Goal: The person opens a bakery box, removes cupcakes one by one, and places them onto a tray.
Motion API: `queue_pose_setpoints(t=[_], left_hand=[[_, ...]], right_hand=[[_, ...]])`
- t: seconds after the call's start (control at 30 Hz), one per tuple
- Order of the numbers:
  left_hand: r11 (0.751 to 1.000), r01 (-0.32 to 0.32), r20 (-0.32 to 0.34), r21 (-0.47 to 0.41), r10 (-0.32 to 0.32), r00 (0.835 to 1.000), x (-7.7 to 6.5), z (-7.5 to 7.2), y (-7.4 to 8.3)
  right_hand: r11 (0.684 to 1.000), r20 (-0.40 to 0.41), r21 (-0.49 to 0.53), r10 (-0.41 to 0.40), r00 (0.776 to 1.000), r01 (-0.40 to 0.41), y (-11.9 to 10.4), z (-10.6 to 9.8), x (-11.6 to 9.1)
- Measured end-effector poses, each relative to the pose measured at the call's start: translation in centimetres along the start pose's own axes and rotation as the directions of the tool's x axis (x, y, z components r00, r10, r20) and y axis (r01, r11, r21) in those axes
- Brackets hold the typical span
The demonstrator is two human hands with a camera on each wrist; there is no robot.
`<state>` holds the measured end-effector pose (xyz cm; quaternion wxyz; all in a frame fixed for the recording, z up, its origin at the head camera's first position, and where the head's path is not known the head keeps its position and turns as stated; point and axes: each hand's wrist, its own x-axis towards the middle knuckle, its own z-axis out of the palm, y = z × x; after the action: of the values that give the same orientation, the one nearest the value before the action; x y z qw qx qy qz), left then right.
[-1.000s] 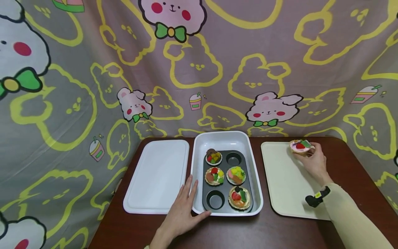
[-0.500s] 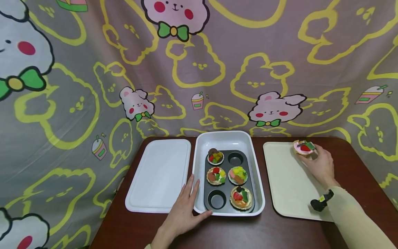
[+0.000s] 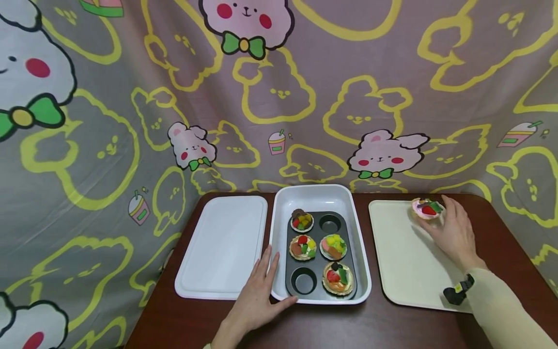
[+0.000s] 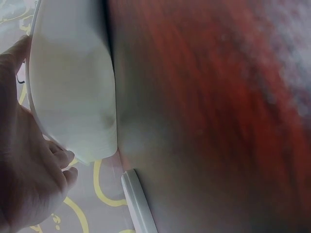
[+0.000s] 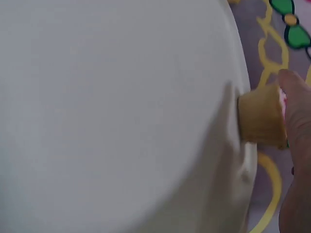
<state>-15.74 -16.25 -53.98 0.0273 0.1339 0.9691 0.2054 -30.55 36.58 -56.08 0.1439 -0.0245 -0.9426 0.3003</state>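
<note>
A tart with pink filling and red and green toppings stands at the far edge of the cream tray. My right hand is beside it, thumb near its front side and fingers spread off its right side. In the right wrist view the tart's tan shell rests upright at the tray rim, with the thumb close by. My left hand lies with extended fingers against the left rim and near corner of the white basin. A dark muffin pan inside it bears several fruit tarts.
Left of the basin lies a flat white tray or lid. All stand on a dark brown table. A patterned cloth hangs behind and at the left. Two pan cups have no tart.
The tart has settled at the far end of the cream tray. My right hand's fingers have spread and shifted right, away from it. My left hand stays in place.
</note>
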Motion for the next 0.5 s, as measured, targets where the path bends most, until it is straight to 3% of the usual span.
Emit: queue_pose_setpoints(t=[0.13,0.3,0.5], left_hand=[[1.000,-0.006,-0.004,0.011,0.006,1.000,0.0,0.1,0.0],[1.000,0.003,0.000,0.010,-0.003,1.000,0.0,0.2,-0.1],[1.000,0.010,0.006,0.016,-0.010,1.000,0.2,0.3,0.0]], right_hand=[[0.990,-0.050,0.046,-0.128,0.990,0.131,-1.6,-0.1,-0.3],[0.940,-0.106,0.099,-0.315,0.943,0.325,-4.3,0.1,-0.7],[0.897,-0.016,0.129,-0.425,0.905,0.423,-7.9,0.7,-1.7]])
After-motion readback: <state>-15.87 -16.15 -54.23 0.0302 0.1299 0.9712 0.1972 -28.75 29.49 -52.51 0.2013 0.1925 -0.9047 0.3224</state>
